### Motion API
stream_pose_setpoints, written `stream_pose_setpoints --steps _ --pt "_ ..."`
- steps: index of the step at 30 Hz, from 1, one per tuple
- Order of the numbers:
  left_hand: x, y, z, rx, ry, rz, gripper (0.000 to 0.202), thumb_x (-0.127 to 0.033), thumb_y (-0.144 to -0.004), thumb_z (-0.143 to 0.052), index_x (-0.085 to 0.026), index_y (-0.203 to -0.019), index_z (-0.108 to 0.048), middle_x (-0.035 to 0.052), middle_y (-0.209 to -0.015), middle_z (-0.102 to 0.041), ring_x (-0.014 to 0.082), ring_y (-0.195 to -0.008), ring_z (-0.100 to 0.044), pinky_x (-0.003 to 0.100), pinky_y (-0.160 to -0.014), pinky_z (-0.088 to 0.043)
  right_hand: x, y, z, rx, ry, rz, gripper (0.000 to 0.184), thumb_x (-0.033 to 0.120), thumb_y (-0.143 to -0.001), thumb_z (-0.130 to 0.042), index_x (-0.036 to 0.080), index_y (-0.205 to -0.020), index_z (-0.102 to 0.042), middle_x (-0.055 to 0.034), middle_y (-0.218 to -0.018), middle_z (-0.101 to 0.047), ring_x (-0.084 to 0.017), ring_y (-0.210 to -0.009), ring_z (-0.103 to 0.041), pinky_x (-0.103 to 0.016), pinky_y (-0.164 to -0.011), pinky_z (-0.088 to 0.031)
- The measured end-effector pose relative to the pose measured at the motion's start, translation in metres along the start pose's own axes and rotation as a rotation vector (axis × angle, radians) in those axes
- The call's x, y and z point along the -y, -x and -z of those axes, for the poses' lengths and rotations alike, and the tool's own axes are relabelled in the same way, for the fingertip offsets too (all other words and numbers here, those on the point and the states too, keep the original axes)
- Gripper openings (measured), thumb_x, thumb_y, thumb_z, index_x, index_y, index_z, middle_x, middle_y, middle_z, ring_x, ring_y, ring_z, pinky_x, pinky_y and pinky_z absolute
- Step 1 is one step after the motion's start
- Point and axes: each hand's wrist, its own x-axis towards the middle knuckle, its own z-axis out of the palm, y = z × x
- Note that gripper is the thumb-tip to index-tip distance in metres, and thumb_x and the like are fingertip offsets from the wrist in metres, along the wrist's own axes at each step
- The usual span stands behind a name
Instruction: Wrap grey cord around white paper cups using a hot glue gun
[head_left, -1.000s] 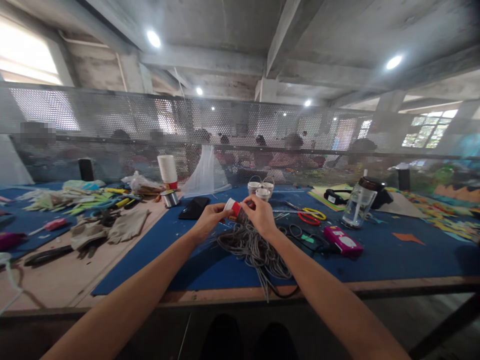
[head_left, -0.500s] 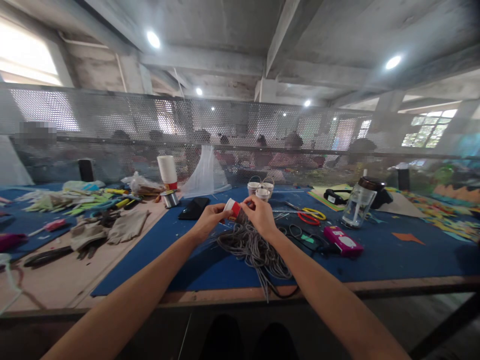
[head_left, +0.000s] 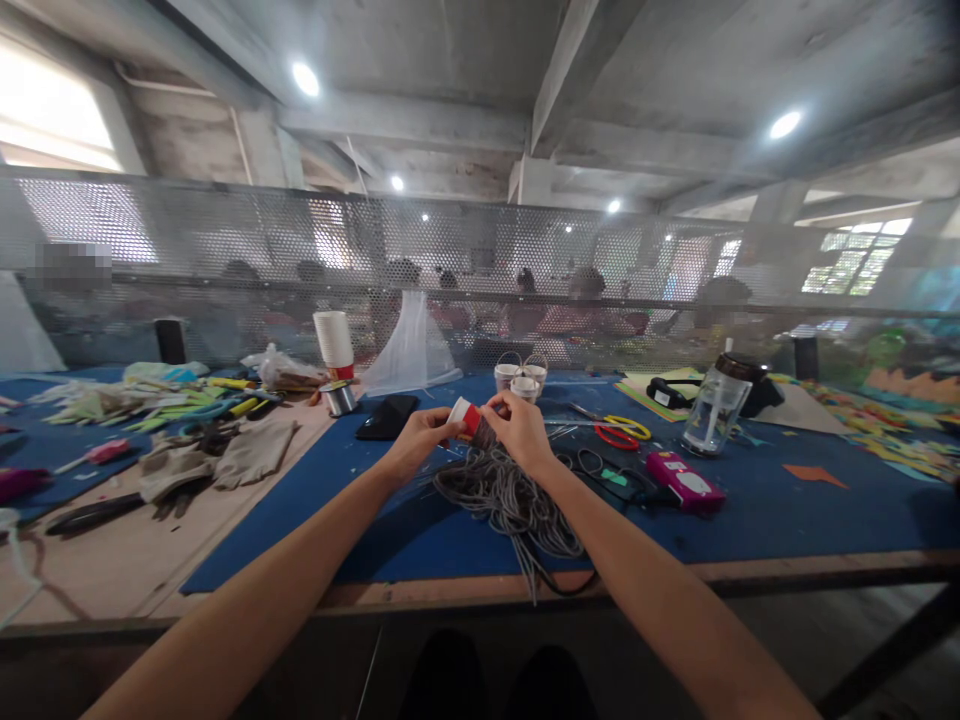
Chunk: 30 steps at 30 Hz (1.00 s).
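Observation:
Both my hands are raised over the blue mat (head_left: 390, 520) at the table's middle. They hold a small red and white paper cup (head_left: 466, 414) tipped on its side, its lower part wrapped in grey cord. My left hand (head_left: 418, 440) grips the cup from the left. My right hand (head_left: 519, 430) pinches it from the right with fingers closed. A loose pile of grey cord (head_left: 510, 500) lies on the mat just under my hands and trails to the table's front edge.
Three small white cups (head_left: 520, 377) stand behind my hands. Scissors (head_left: 621, 430), a pink box (head_left: 685, 482) and a clear jar (head_left: 718, 404) lie to the right. A cup stack (head_left: 334, 343), a black pouch (head_left: 387, 415), gloves (head_left: 217, 458) and tools sit left. A mesh fence (head_left: 225, 260) backs the table, people behind it.

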Motion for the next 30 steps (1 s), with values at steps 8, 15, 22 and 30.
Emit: stream_pose_setpoints --steps 8,15,22,30 --pt "0.0018 -0.0005 0.0009 0.017 0.000 -0.001 0.028 -0.037 -0.074 -0.070 -0.014 -0.090 -0.074 0.0061 -0.079 -0.073 0.0162 -0.068 -0.060 0.026 -0.059 -0.037 -0.0026 -0.0009 0.0000 0.016 -0.010 -0.008 0.019 0.039 -0.084 -0.059 0.021 -0.081 -0.066 0.0004 -0.063 -0.063 -0.015 -0.058 -0.059 -0.023 -0.055 -0.041" --pt "0.0021 -0.0007 0.0010 0.027 -0.014 -0.009 0.026 -0.036 -0.075 -0.069 -0.015 -0.090 -0.075 0.0052 -0.079 -0.072 0.0160 -0.069 -0.059 0.026 -0.060 -0.037 -0.0035 -0.0013 0.0001 0.023 -0.034 -0.028 0.019 0.039 -0.083 -0.059 0.021 -0.081 -0.066 0.0002 -0.062 -0.063 -0.015 -0.058 -0.059 -0.023 -0.055 -0.042" --pt "0.0020 -0.0005 0.0012 0.035 -0.016 -0.022 0.027 -0.037 -0.075 -0.069 -0.015 -0.091 -0.075 0.0051 -0.078 -0.071 0.0147 -0.066 -0.056 0.026 -0.059 -0.037 -0.0022 -0.0018 0.0015 0.026 -0.032 -0.038 0.019 0.038 -0.083 -0.059 0.021 -0.081 -0.066 0.0006 -0.062 -0.062 -0.015 -0.058 -0.059 -0.023 -0.055 -0.042" --pt "0.0016 -0.0006 0.0005 0.047 -0.002 -0.002 0.029 -0.038 -0.075 -0.070 -0.015 -0.092 -0.075 0.0061 -0.080 -0.072 0.0160 -0.067 -0.058 0.026 -0.059 -0.037 -0.0029 -0.0018 0.0011 0.022 -0.035 -0.050 0.021 0.039 -0.084 -0.059 0.020 -0.082 -0.068 0.0007 -0.060 -0.062 -0.015 -0.055 -0.058 -0.023 -0.054 -0.042"
